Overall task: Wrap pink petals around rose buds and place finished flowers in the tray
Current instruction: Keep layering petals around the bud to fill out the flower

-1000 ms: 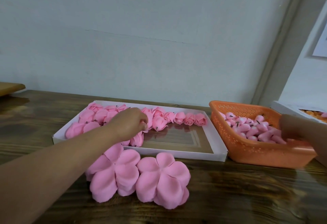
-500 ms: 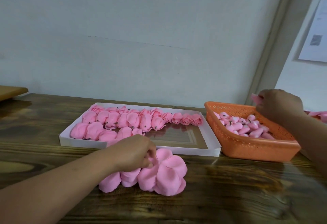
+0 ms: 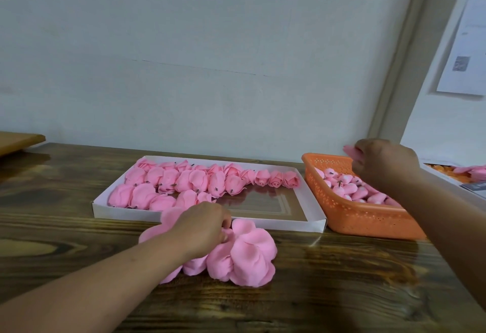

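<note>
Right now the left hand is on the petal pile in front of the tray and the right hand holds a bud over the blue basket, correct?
Not quite: the basket is orange, not blue, as the head view shows. The left hand is on the petal pile in front of the tray, and the right hand holds a bud.

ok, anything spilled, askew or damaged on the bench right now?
Nothing stands out. Finished flowers sit inside the white tray, buds stay inside the orange basket, and none lie loose on the table. The left hand grips the petal stack; the right hand holds a pink piece above the basket.
</note>
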Available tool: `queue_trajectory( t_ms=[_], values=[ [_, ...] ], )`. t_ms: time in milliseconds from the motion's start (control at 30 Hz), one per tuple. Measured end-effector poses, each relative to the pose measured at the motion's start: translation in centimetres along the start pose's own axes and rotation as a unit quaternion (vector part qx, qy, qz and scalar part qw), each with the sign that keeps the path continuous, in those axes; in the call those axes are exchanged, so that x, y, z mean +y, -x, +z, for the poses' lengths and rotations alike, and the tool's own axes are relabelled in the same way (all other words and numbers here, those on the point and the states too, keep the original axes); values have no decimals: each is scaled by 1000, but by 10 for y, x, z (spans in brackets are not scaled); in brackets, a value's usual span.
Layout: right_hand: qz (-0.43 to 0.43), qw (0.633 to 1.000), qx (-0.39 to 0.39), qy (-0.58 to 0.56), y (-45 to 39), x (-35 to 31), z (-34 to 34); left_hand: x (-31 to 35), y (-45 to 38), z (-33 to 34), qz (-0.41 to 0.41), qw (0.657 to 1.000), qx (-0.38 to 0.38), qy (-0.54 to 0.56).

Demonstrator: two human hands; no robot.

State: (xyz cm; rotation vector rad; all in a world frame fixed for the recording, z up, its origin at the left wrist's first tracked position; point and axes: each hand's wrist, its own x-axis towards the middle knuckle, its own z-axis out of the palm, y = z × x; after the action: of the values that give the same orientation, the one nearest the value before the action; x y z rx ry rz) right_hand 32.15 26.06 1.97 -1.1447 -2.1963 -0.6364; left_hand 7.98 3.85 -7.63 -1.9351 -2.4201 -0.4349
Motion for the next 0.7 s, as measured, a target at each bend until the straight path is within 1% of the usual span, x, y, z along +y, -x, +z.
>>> queue_trajectory(
  t_ms=[200, 300, 367, 433, 500, 567, 700],
  values=[
    [-11, 1000, -9, -11, 10, -14, 0, 2, 2, 2, 16, 999, 12, -35],
    [-25, 999, -18, -35, 15, -20, -3, 1, 3, -11, 37, 999, 4, 0],
    [-28, 997, -31, -69, 18, -25, -6, 0, 3, -25, 45, 998, -21, 32],
    [-15, 991, -38, -127, 22, -33, -10, -2, 2, -35, 35, 996, -45, 64],
    [3, 981, -43, -191, 25, -42, -15, -2, 2, -39, 22, 995, -52, 80],
    [15, 973, -51, -223, 28, -51, -17, -1, 1, -40, 21, 997, -46, 63],
    [13, 970, -61, -234, 34, -60, -15, 1, -1, -37, 22, 999, -39, 1]
  ],
)
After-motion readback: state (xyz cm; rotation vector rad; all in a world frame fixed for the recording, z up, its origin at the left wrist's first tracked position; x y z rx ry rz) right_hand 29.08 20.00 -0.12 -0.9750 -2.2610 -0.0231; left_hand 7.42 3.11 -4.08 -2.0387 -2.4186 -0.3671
